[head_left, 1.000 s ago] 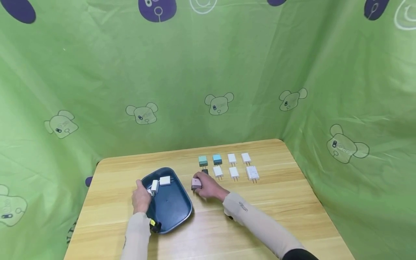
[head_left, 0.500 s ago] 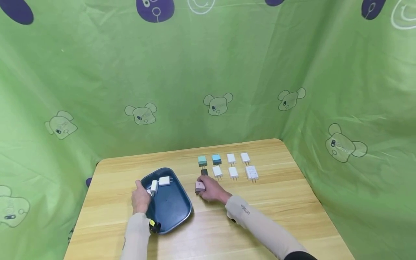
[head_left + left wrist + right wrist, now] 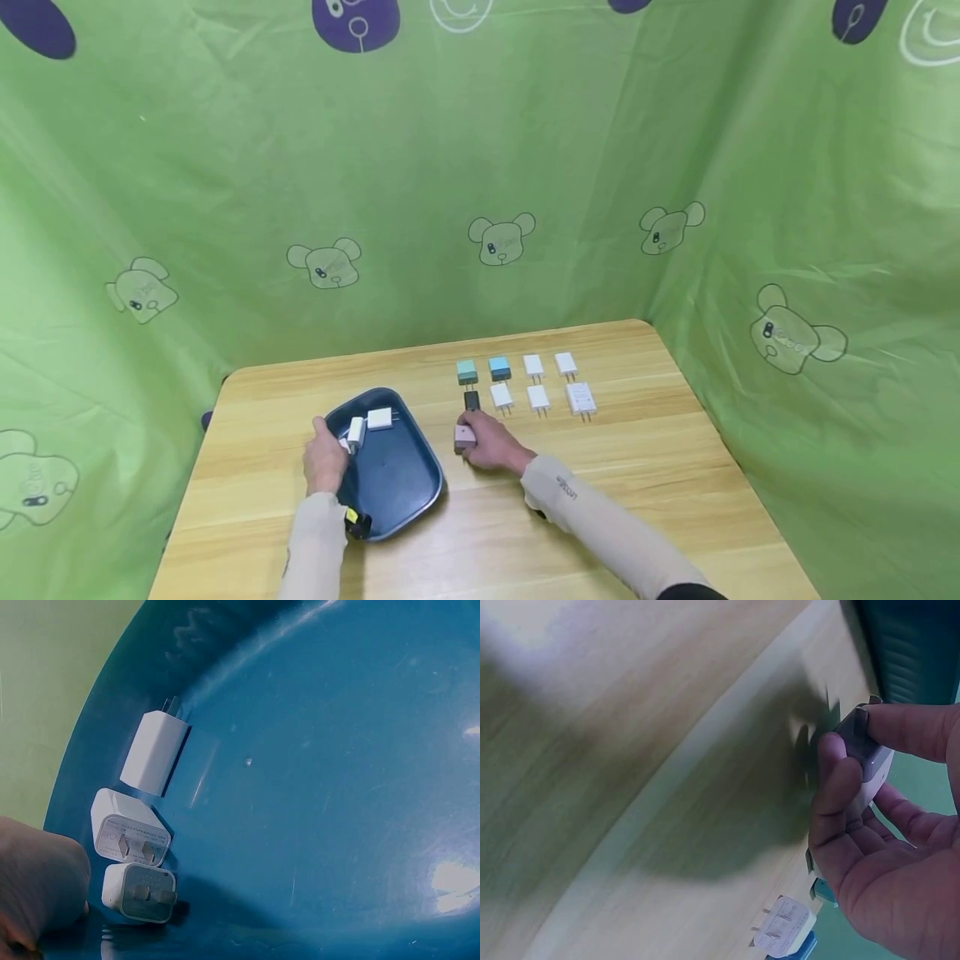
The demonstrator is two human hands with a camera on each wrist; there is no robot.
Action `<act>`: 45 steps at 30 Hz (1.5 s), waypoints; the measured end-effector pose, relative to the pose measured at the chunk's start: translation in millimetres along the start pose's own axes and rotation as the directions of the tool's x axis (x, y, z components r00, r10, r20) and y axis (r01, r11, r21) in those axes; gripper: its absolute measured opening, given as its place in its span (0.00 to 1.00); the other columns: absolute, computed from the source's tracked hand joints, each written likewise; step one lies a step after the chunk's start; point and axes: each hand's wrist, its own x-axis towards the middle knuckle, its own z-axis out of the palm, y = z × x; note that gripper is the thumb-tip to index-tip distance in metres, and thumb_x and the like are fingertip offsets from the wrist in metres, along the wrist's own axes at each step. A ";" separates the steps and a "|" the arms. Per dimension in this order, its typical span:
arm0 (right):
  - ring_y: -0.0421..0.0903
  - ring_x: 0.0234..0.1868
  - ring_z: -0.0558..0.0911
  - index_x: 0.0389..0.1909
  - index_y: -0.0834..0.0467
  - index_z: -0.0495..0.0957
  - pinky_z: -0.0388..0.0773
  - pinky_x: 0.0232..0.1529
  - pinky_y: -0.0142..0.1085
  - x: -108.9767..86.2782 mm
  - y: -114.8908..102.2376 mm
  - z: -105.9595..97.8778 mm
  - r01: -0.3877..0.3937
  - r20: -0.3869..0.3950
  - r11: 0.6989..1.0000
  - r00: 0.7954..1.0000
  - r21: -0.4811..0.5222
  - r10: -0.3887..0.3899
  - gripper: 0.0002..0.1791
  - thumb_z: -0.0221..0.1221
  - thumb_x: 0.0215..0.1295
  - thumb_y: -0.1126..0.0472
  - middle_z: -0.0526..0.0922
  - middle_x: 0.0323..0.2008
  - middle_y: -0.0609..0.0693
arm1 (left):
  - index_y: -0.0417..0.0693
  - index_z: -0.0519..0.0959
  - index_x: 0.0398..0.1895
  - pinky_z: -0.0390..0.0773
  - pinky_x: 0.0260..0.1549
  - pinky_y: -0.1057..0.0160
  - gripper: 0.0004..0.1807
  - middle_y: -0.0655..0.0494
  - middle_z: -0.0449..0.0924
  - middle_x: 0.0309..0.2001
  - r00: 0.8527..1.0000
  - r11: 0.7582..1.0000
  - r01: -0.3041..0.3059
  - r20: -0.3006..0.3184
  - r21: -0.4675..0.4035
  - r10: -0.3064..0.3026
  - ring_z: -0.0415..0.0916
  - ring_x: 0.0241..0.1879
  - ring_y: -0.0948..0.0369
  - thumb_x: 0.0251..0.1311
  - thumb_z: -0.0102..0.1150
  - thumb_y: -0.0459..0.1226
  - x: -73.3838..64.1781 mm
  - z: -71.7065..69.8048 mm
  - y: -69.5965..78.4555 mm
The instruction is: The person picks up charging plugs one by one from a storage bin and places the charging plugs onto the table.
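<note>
My left hand [image 3: 326,461] grips the left rim of the dark blue tray [image 3: 431,500]. Inside that rim lie a white charger plug [image 3: 380,418] on its side, a second white plug [image 3: 129,827] with its prongs showing, and a third [image 3: 139,892] close to the hand. To the right of the tray, my right hand [image 3: 492,442] pinches a pink charger plug [image 3: 464,437] with a darker prong end. Thumb and fingers close on its sides in the right wrist view, near the table surface. Just beyond the hand lies a black plug [image 3: 472,400].
Farther back on the wooden table [image 3: 637,467], several plugs lie in two rows: a green one [image 3: 467,371], a blue one [image 3: 499,368] and several white ones, including a larger printed one [image 3: 581,398]. A green curtain [image 3: 420,167] rises behind the table.
My right hand has shifted slightly right and nearer with the pink charger plug, leaving more of the black plug in sight. The left hand and tray have stayed put.
</note>
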 end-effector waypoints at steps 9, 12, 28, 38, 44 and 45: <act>0.45 0.44 0.78 0.54 0.57 0.75 0.80 0.48 0.42 -0.7 4.3 4.7 0.027 -0.022 0.999 0.999 -0.030 -0.027 0.25 0.67 0.52 0.67 0.79 0.46 0.52 | 0.39 0.55 0.64 0.70 0.21 0.59 0.24 0.27 0.77 0.41 1.000 1.000 -0.010 -0.001 -0.002 0.010 0.77 0.30 0.44 0.68 0.49 0.29 -1.7 0.3 -1.9; 0.46 0.43 0.78 0.54 0.57 0.75 0.80 0.47 0.43 -1.1 4.3 5.1 0.036 -0.025 0.999 0.999 -0.030 -0.036 0.25 0.67 0.52 0.67 0.79 0.46 0.53 | 0.39 0.55 0.63 0.70 0.21 0.58 0.24 0.26 0.77 0.41 1.000 1.000 -0.005 0.001 0.003 0.005 0.77 0.30 0.44 0.68 0.49 0.29 -2.6 -0.1 -1.2; 0.45 0.43 0.77 0.56 0.58 0.74 0.80 0.47 0.42 -4.0 2.3 4.6 0.044 -0.016 0.998 0.999 -0.040 -0.045 0.26 0.66 0.54 0.66 0.77 0.47 0.53 | 0.39 0.55 0.64 0.70 0.21 0.59 0.24 0.27 0.76 0.42 1.000 1.000 0.002 0.008 -0.001 -0.002 0.77 0.30 0.45 0.69 0.48 0.29 -3.8 0.3 -1.3; 0.46 0.44 0.77 0.57 0.58 0.73 0.80 0.49 0.43 -2.9 2.7 5.2 0.024 -0.020 0.999 1.000 -0.030 -0.024 0.26 0.66 0.56 0.65 0.77 0.48 0.53 | 0.41 0.54 0.66 0.71 0.23 0.59 0.25 0.28 0.76 0.42 1.000 1.000 0.016 0.011 -0.015 -0.016 0.77 0.31 0.45 0.69 0.48 0.29 -3.3 0.3 1.1; 0.46 0.44 0.76 0.57 0.59 0.74 0.80 0.50 0.43 -2.6 3.2 6.1 0.023 -0.016 0.999 1.000 -0.033 -0.023 0.27 0.65 0.54 0.66 0.77 0.48 0.53 | 0.40 0.54 0.65 0.71 0.23 0.58 0.25 0.26 0.76 0.43 1.000 1.000 0.011 0.010 -0.007 -0.011 0.77 0.32 0.43 0.68 0.49 0.29 -3.4 -1.2 0.1; 0.46 0.44 0.76 0.57 0.59 0.74 0.80 0.50 0.43 -2.7 3.2 6.2 0.024 -0.017 0.999 1.000 -0.031 -0.025 0.27 0.65 0.53 0.66 0.77 0.48 0.53 | 0.40 0.54 0.65 0.71 0.22 0.58 0.25 0.26 0.76 0.43 1.000 1.000 0.009 0.010 -0.007 -0.009 0.77 0.32 0.43 0.68 0.49 0.29 -3.3 -1.5 0.0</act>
